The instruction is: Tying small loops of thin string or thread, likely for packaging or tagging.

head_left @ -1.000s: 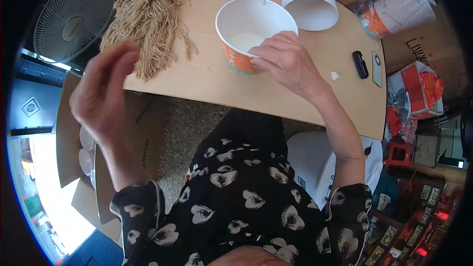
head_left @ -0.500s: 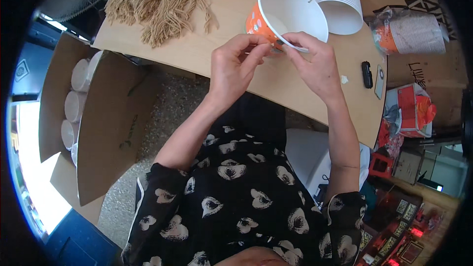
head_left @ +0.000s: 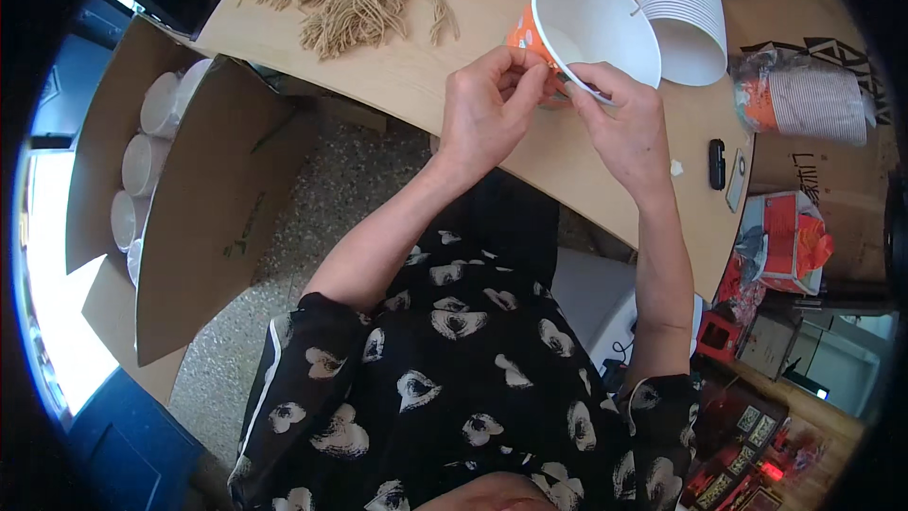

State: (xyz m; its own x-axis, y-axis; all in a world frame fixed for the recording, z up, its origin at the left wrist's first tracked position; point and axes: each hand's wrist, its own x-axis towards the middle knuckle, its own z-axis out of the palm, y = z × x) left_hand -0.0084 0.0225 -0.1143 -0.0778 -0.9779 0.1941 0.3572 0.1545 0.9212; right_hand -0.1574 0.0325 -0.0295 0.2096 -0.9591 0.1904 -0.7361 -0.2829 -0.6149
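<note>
A large paper bucket (head_left: 605, 33), white inside and orange with a print outside, stands tilted on the table in front of me. A short tan bit, perhaps cord, shows at its far right rim. My right hand (head_left: 619, 128) pinches the near rim, thumb and fingers closed on it. Just left of that, my left hand (head_left: 490, 109) has thumb and forefinger pressed together against the outer wall by the rim. What lies between those left fingertips is too small and hidden to make out.
Tan yarn strands (head_left: 369, 0) lie at the table's far left. Behind the bucket is a stack of white paper buckets (head_left: 683, 19); bagged ones (head_left: 813, 104) lie further right. A black object (head_left: 717, 164) rests near the right edge. An open carton (head_left: 203, 218) holds clear tubs at left.
The whole scene has shifted in the picture, mostly to the right on the table. Both hands stay at the bucket's near rim, with only slight finger movement.
</note>
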